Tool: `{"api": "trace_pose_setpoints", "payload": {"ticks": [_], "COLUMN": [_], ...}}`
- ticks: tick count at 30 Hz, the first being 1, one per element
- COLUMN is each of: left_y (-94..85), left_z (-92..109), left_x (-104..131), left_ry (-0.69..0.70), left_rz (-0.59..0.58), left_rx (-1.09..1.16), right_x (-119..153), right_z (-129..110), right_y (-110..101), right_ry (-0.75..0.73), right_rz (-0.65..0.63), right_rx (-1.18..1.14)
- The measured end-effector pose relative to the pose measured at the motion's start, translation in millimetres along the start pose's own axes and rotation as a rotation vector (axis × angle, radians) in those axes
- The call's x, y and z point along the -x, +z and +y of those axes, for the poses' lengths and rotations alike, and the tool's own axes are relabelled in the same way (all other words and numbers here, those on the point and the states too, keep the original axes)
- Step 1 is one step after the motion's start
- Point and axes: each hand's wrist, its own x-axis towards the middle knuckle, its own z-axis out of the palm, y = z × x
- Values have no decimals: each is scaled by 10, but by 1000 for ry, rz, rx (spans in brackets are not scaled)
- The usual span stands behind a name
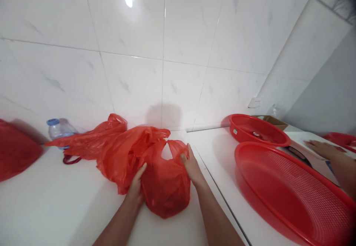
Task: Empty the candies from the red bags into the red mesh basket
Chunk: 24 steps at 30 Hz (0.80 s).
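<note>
A red plastic bag [167, 186] with something dark in its bottom rests upright on the white table [69, 201]. My left hand [135, 186] is closed on the bag's left side, thumb up. On its upper right side, by the handle, my right hand [190, 164] pinches the thin plastic between thumb and fingers. More crumpled red bags [116, 153] lie directly to the left, touching the held one. What is inside the held bag cannot be made out.
A bottle with a blue cap [57, 129] and a red bag [16, 151] are at the left. Two red baskets [278, 186] [239, 127] stand at the right, near a cardboard box [274, 122]. Another person's hand [322, 149] is at the far right. A tiled wall [133, 83] rises behind.
</note>
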Motion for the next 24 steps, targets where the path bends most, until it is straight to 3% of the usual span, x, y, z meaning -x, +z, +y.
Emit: {"api": "trace_pose_setpoints", "payload": {"ticks": [5, 10, 12, 16, 19, 24], "left_y": [21, 66, 82, 68, 36, 13], "left_z": [17, 27, 37, 48, 36, 11], "left_x": [9, 40, 59, 67, 43, 8], "left_ry": [0, -14, -29, -29, -27, -5], "left_rz": [32, 33, 52, 12, -8, -33], "left_rx": [-12, 10, 20, 25, 16, 6], "right_x": [59, 129, 124, 74, 82, 164], "right_z": [45, 49, 53, 186, 349, 462], "right_y": [-125, -228, -228, -308, -481, -694], "right_ry": [75, 54, 77, 129, 153, 93], "right_rz": [-18, -112, -67, 133, 84, -4], "right_rx": [40, -157, -33, 501, 683, 677]}}
